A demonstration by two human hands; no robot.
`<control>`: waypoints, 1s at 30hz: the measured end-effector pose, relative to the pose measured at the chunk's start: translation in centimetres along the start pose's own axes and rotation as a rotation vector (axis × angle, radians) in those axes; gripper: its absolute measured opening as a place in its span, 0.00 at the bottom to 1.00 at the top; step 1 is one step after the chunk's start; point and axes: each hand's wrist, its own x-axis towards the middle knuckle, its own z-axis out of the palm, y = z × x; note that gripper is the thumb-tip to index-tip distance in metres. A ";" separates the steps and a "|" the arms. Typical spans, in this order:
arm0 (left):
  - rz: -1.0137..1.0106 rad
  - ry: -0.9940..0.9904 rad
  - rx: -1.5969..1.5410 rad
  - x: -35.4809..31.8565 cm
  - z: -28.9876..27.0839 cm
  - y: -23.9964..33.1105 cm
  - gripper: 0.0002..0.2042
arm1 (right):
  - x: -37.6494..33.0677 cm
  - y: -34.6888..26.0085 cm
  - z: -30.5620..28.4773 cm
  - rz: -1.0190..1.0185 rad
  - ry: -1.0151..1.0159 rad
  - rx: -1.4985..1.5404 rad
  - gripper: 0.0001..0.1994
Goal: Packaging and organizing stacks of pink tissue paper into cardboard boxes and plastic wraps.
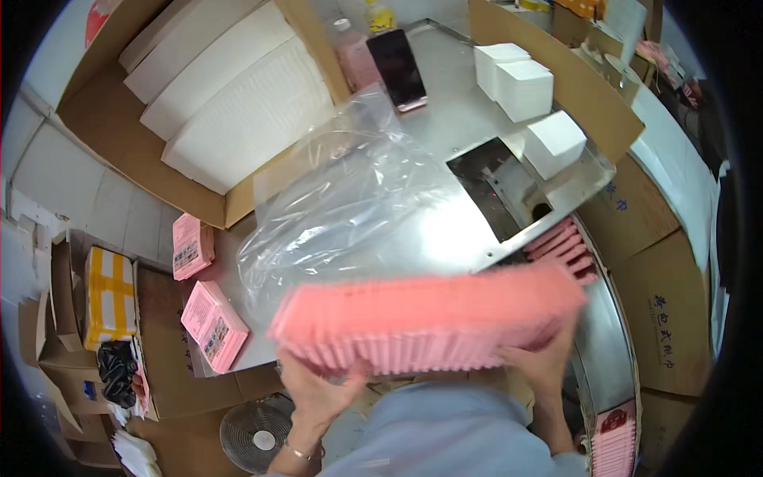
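Note:
Both my hands hold a long row of flat pink packets (429, 322) pressed together, lifted just above the near edge of the steel table (469, 119). My left hand (318, 389) clamps the row's left end from below. My right hand (544, 358) presses on its right end. The row is motion-blurred. Behind it a large clear plastic bag (350, 199) lies crumpled and open on the table. More pink packets (568, 250) stand on a curved conveyor at the right.
Two pink packs (213, 324) (191, 246) lie at the table's left edge. A cardboard box (143, 159) with white stacks sits at back left, white blocks (524, 87) and a dark phone (397, 70) at the back. A fan (256, 433) stands on the floor.

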 end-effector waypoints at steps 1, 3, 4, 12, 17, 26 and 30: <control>-0.004 0.004 -0.005 0.2 -1.1 -0.8 0.46 | 1.3 -0.6 2.3 -0.046 -0.075 -0.100 0.56; 0.123 0.233 0.061 1.0 -2.9 -2.3 0.40 | 4.7 -2.4 6.1 -0.207 -0.311 -0.090 0.51; 0.117 0.226 0.050 1.4 -3.8 -3.1 0.40 | 5.7 -3.5 7.3 -0.205 -0.309 -0.104 0.51; -0.264 -0.087 -0.126 9.5 -9.0 -7.0 0.44 | 17.2 -7.8 13.2 0.092 -1.012 -0.570 0.51; -0.092 -0.115 0.112 12.0 -7.8 -8.2 0.44 | 18.8 -6.8 16.0 -0.052 -0.772 -0.880 0.54; -0.246 0.307 -0.464 9.0 -4.8 -8.1 0.34 | 15.9 -4.3 14.5 -0.305 -0.435 -0.822 0.30; -0.280 0.338 0.407 10.0 -6.6 -11.0 0.32 | 16.6 -6.0 14.4 -0.332 -0.462 -0.619 0.30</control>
